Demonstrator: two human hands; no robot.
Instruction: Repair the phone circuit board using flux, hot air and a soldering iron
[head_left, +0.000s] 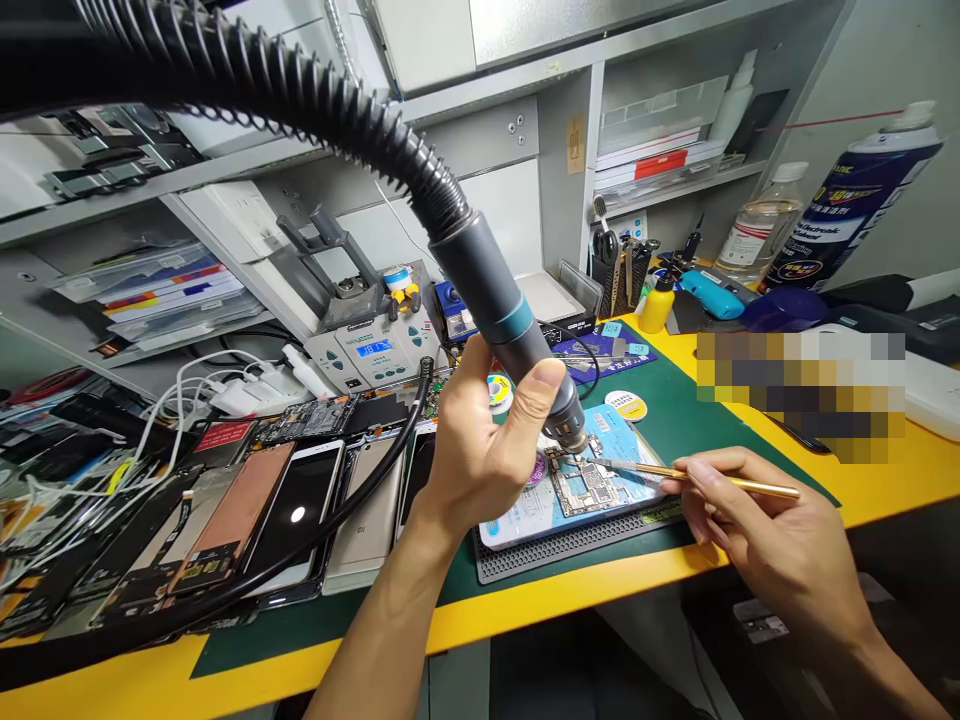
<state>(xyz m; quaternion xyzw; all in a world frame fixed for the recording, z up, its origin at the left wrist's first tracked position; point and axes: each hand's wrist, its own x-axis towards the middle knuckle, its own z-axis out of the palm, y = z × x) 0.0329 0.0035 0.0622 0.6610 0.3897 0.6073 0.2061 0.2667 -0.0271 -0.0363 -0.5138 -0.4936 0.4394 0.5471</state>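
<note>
My left hand (487, 440) is wrapped round the dark handle of a hot air gun (491, 285), whose metal nozzle points down over a circuit board (589, 485). Between the fingertips of my right hand (757, 520) is a thin golden tool (739, 484); its tip reaches the board's upper part, close below the nozzle. The board lies on a blue and white box (517, 520), which rests on a grey perforated mat (540, 568). Whether the tool tip touches the board cannot be made out.
Phones and phone parts (300, 510) cover the left side. A black cable (360, 490) crosses them. Behind stand a station with a blue display (375, 348) and shelves. At the back right are a yellow bottle (658, 305), a clear bottle (761, 225) and a spray can (851, 205).
</note>
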